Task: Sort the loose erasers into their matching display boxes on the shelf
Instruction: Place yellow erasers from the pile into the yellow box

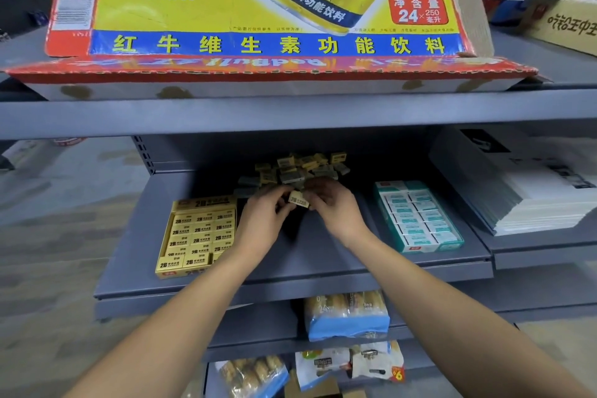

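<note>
Both hands meet over the middle of the grey shelf, at the near edge of the loose pile of erasers. The left hand and the right hand each pinch an end of one yellow eraser, so the grip is closed on that single piece from both sides. Holding it between the two hands, label turned up toward the head camera, probably lets the person read the print before choosing a box.

The held eraser is a small block in a pale yellow sleeve with dark "2B" lettering. That matches the yellow box lying left of the grip and nearer the person, whose rows of like-labelled erasers look nearly full, with a gap at the near right corner. The teal box sits to the right of the grip, holding white-and-teal pieces, so it seems the wrong home for this one.

Just behind the grip, the pile mixes yellow sleeves with grey-looking ones; in the shade under the upper shelf, their exact colours are hard to tell. Plenty remains unsorted, so the task looks only partly done.
</note>
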### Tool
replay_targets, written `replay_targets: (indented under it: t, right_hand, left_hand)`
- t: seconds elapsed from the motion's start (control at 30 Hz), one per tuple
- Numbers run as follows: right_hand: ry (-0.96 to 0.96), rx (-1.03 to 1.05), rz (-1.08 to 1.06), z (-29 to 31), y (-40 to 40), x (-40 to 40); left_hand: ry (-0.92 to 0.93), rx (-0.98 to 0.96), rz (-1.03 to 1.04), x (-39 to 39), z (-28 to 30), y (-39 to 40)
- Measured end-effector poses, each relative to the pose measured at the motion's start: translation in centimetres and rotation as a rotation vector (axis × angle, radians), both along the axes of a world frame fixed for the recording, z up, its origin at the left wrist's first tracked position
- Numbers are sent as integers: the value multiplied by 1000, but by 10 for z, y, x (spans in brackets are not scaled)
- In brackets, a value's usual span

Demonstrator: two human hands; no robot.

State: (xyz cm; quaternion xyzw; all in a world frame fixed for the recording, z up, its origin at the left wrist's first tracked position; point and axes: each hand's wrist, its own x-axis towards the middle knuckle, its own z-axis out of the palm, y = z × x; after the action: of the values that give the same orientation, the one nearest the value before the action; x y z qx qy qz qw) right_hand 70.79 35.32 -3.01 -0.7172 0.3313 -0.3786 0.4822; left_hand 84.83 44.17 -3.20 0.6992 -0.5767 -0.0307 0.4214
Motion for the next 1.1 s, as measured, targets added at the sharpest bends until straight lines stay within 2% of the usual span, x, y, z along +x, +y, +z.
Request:
replay_targets:
  t: [0.07, 0.2, 0.33, 0.53, 0.67, 0.9, 1.1]
  right_hand:
    - [45, -118, 3, 0, 1, 1]
    - [173, -516, 119, -4, -1, 2]
    - [189, -702, 148, -3, 3, 14]
    - [145, -694, 202, 1, 17, 45]
    - [136, -664, 327, -1, 33, 65]
    - [145, -608, 501, -11, 60, 92]
    - [231, -636, 541, -16, 71, 94]
  left_hand:
    - [2, -8, 6, 4, -2, 0]
    - [6, -10, 38, 13, -3, 4]
    - [8, -12, 63, 21, -1, 15]
    - [19, 13, 181, 55, 2, 47]
    - [82, 12, 341, 83, 6, 79]
    - [87, -16, 510, 101, 0, 122]
    - [89, -10, 553, 103, -6, 138]
